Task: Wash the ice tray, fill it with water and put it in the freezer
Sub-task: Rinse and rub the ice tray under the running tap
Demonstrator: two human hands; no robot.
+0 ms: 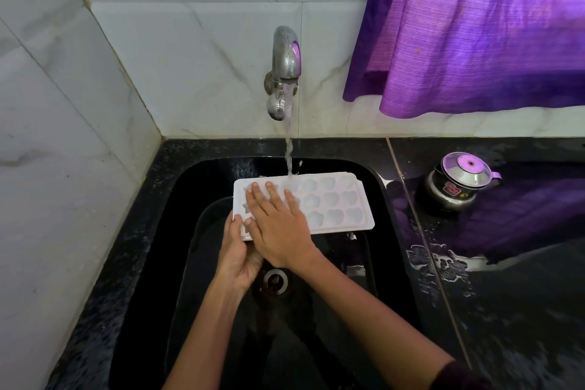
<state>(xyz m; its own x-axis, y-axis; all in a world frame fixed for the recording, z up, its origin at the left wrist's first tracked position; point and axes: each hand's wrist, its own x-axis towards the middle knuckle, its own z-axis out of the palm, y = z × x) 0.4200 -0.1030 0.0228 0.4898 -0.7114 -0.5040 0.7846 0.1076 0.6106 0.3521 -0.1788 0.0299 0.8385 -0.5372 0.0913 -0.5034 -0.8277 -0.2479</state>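
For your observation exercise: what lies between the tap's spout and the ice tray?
In the head view, only a falling stream of water joins the tap to the ice tray.

Left hand (236, 255) grips ice tray (332, 206); right hand (280, 231) flat, apparently rubbing.

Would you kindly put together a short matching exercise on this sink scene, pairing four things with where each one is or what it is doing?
Things:
1. ice tray
2. right hand
3. left hand
4. steel pot

Place or state:
A. stands on the black counter, right of the sink
B. lies flat, fingers straight, on top of the tray
C. held over the sink under the running tap
D. grips the tray's near left corner from below

Pairs: 1-C, 2-B, 3-D, 4-A
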